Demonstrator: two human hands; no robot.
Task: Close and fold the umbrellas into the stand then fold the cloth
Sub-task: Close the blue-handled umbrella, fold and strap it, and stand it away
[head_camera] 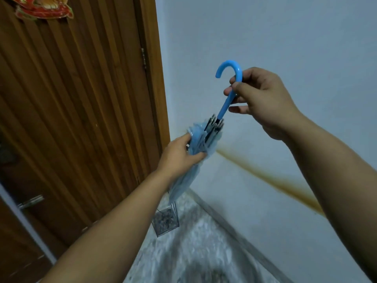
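Observation:
I hold a closed light-blue umbrella (201, 139) upright, its hooked blue handle (229, 86) at the top. My right hand (259, 101) pinches the handle's straight part just below the hook. My left hand (179, 155) grips the gathered canopy around its upper part. The umbrella's lower end hangs down toward a clear square stand (166, 220) on the floor in the corner; the tip is hidden behind my left forearm. No cloth is in view.
A wooden slatted door (77, 99) with a metal handle (30, 202) fills the left side. A pale wall (285, 37) with a brown stain stands to the right. Speckled grey floor (200, 246) lies below.

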